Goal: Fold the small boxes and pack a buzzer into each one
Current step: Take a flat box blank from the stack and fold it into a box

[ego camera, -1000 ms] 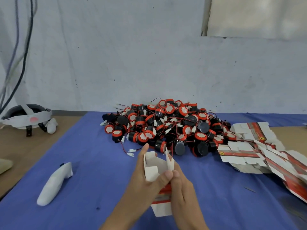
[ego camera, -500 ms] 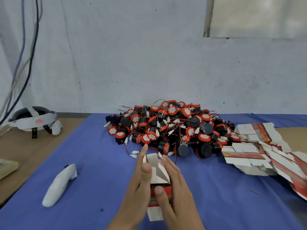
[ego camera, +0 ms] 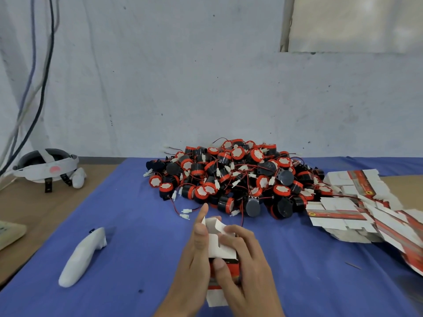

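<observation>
A small red and white cardboard box [ego camera: 220, 245] is held upright between both hands low in the middle of the view, above the blue cloth [ego camera: 142, 225]. My left hand [ego camera: 194, 257] grips its left side, the index finger pointing up. My right hand [ego camera: 245, 264] wraps the right side; its fingers press the white end flaps inward and its thumb lies on the red front. Behind them lies a big heap of black and red buzzers [ego camera: 238, 177] with thin wires and white plugs. A spread of flat unfolded boxes [ego camera: 357, 209] lies to the right.
A white handheld controller [ego camera: 82, 257] lies on the cloth to the left. A grey and white headset [ego camera: 47, 167] sits on the brown table [ego camera: 45, 202] at the far left, with cables hanging above it. A pale wall stands behind the table.
The open flaps at the box's upper end have been pushed down and inward. My right hand's fingers moved over that end, and the left thumb left the flaps for the box's side.
</observation>
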`<state>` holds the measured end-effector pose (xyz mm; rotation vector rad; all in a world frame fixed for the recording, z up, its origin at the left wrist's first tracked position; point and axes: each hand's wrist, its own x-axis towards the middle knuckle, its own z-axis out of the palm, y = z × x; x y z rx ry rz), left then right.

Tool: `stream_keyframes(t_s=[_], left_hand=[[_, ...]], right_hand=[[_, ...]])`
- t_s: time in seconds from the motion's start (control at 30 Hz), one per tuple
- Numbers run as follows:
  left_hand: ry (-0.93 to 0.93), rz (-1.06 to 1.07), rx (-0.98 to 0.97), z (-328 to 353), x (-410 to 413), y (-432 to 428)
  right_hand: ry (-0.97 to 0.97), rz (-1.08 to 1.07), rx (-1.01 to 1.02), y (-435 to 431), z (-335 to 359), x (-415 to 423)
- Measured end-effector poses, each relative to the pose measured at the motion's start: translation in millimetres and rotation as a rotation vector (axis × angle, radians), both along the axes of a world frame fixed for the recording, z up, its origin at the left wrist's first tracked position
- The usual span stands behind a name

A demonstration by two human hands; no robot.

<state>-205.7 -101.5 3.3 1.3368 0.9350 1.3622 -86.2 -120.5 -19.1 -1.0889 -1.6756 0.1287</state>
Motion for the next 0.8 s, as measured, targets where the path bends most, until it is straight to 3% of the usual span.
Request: stream_keyframes(t_s=[0.27,0.4,0.63,0.8], left_hand=[[0.055,-0.035,-0.021,-6.6,-1.0,4.0],[0.039,0.023,0.009,-0.6,-1.9,2.8],[0.08,0.014,0.06,7.6,-6.5,7.2],[0.079,0.025,0.066,7.0,-11.0,9.8]], right_hand=[[-0.011,-0.004,-0.009,2.8,-5.5,1.6],[0.003,0.092,-0.089,8.6,-4.6,2.2],[0.397,0.261,-0.333,23.3,6.9,-2.1],[0.578,0.384,-0.446,23.4,5.2,-11.2]])
